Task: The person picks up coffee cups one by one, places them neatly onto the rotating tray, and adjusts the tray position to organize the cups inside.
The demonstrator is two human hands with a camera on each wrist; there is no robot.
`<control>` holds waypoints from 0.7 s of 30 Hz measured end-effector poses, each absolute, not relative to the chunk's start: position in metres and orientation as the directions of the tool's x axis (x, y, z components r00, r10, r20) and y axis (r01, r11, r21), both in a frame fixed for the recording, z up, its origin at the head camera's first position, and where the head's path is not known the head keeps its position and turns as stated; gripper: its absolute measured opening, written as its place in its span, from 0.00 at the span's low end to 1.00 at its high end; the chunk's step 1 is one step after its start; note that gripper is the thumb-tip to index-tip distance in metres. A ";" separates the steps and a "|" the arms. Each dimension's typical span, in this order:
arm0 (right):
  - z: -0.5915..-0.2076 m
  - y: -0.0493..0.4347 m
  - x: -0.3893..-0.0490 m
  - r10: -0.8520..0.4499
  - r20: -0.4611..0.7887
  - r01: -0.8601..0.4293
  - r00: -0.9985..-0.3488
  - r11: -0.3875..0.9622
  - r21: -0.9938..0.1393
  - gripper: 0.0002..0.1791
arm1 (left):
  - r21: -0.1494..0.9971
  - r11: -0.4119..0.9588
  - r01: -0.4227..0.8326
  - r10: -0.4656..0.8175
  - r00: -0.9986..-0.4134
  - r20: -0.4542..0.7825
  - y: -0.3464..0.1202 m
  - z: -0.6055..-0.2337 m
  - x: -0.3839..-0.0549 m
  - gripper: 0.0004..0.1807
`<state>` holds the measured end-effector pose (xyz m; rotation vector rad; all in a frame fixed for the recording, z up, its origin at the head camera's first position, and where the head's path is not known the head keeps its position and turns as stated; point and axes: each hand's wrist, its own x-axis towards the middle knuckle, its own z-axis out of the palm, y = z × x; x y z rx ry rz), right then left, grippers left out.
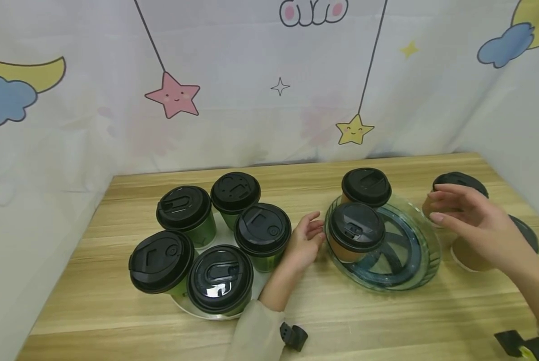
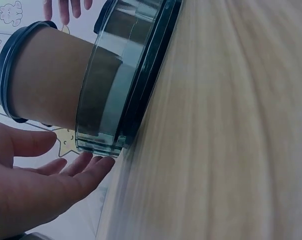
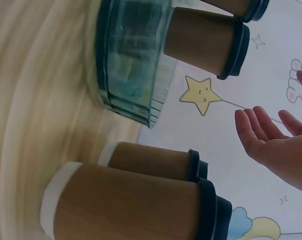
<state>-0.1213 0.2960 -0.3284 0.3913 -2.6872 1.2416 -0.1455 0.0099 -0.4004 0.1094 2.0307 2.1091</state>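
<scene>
My left hand (image 1: 306, 240) is at the left side of a clear glass dish (image 1: 424, 265), fingers relaxed and fingertips right at its wall in the left wrist view. Inside the dish stand two brown paper cups with black lids, a nearer cup (image 1: 357, 228) and a farther cup (image 1: 366, 185). On the right, my right hand (image 1: 481, 220) is raised with fingers spread loosely, and nothing shows in its grasp. It partly hides two more brown lidded cups on the table, a back cup (image 1: 461, 180) and a front cup (image 1: 470, 254). Both stand upright in the right wrist view (image 3: 131, 200).
Left of my left forearm, several green cups (image 1: 203, 231) with black lids stand on and around a white plate (image 1: 192, 310). The wooden table (image 1: 341, 326) ends at a printed cloth backdrop (image 1: 251, 120) behind and at both sides.
</scene>
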 end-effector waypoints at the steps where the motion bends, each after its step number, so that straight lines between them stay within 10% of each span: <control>1: -0.327 0.298 -0.122 -0.157 0.233 -0.279 -0.960 0.631 -0.724 0.26 | 0.994 -0.029 -0.105 0.208 -0.973 -0.097 0.010 -0.401 -0.146 0.25; 21: -0.330 0.366 -0.162 0.037 0.135 -0.061 -0.990 0.753 -0.655 0.34 | 0.991 -0.080 -0.112 0.242 -0.966 -0.089 0.010 -0.401 -0.147 0.27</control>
